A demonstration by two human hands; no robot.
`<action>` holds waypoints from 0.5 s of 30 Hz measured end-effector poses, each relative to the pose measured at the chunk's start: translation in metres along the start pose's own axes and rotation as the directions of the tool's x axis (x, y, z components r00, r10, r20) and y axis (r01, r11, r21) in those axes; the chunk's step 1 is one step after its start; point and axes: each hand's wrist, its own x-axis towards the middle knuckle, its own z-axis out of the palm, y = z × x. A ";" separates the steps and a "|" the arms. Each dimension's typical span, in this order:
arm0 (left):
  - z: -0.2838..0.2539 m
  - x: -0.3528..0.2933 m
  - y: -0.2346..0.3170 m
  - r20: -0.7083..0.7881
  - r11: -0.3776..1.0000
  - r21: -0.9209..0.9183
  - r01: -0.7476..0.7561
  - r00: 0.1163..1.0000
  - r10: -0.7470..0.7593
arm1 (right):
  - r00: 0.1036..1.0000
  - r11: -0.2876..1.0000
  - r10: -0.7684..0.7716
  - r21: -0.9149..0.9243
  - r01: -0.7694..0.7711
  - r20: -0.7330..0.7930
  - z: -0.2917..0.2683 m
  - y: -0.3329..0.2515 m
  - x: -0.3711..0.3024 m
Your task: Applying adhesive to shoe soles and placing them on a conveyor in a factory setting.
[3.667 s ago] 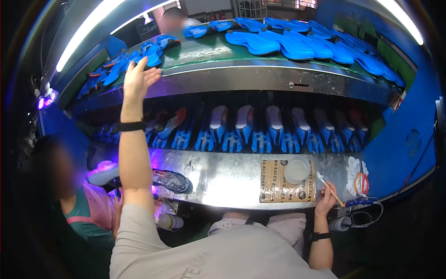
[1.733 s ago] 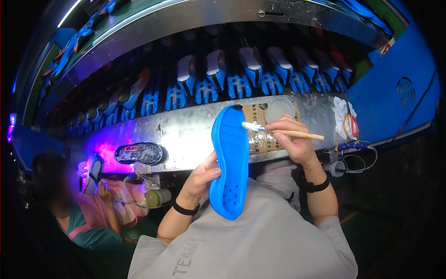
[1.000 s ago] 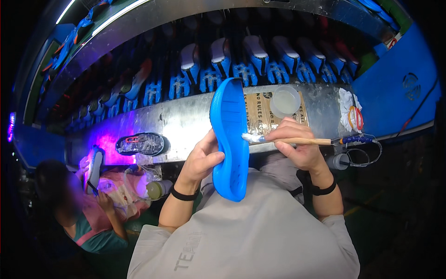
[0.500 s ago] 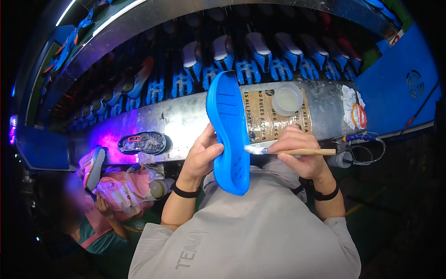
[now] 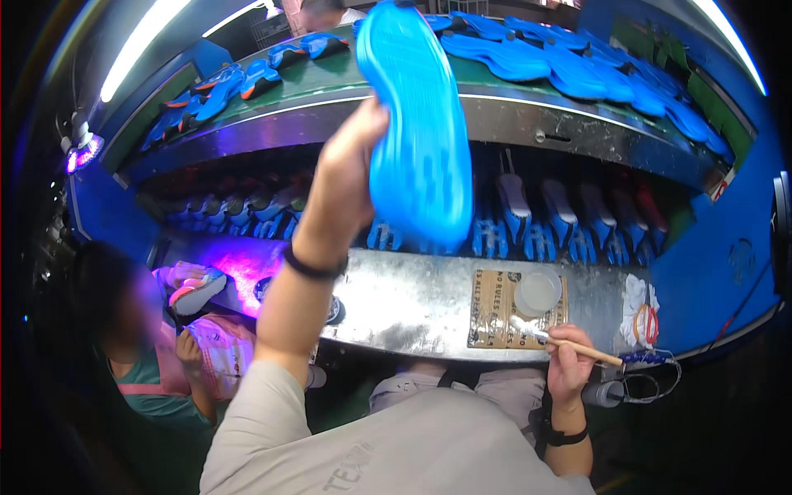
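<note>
Left hand reached far, gripping blue sole by left edge; long axis near-far, far end leftward; right hand pinching brush

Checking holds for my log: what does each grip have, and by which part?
The left grip holds a blue shoe sole by its left edge, around mid-length; the right grip holds a brush by its wooden handle.

Blue sole blurred; dark shoe mostly hidden.
</note>
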 end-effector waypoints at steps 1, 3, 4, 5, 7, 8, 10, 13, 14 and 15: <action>-0.007 0.039 0.017 0.024 1.000 -0.005 0.021 0.999 -0.021 | 1.000 1.000 -0.012 0.001 0.012 0.008 -0.001 0.001 -0.001; -0.017 0.096 0.037 -0.034 0.991 0.117 0.070 0.997 -0.067 | 1.000 1.000 0.017 -0.027 -0.017 0.001 -0.006 0.003 -0.002; -0.025 0.113 0.040 -0.192 0.950 0.278 0.139 0.978 -0.087 | 1.000 1.000 0.003 -0.028 -0.003 0.006 -0.008 0.004 -0.004; -0.034 0.122 0.042 -0.362 0.850 0.459 0.258 0.928 -0.086 | 1.000 0.999 0.020 -0.027 -0.020 -0.011 -0.010 0.005 -0.006; -0.055 0.143 0.052 -0.468 0.483 0.782 0.393 0.883 0.040 | 0.997 0.998 0.046 -0.029 -0.047 -0.058 -0.016 0.007 -0.007; -0.067 0.154 0.061 -0.375 0.224 0.912 0.345 0.920 0.112 | 0.997 1.000 0.014 -0.025 -0.016 -0.073 -0.019 0.008 -0.007; -0.093 0.178 0.075 -0.105 -0.377 0.910 0.174 0.975 0.197 | 0.994 0.996 0.081 -0.017 -0.083 -0.079 -0.025 0.010 -0.009; -0.136 0.217 0.085 -0.166 -0.657 0.701 0.278 0.959 0.229 | 0.984 0.990 0.138 -0.005 -0.139 -0.113 -0.034 0.012 -0.013; -0.152 0.225 0.087 -0.141 -0.704 0.663 0.254 0.966 0.215 | 0.976 0.983 0.181 0.011 -0.181 -0.121 -0.036 0.013 -0.014; -0.167 0.231 0.090 -0.106 -0.742 0.635 0.213 0.976 0.190 | 0.974 0.982 0.189 0.012 -0.189 -0.126 -0.038 0.015 -0.015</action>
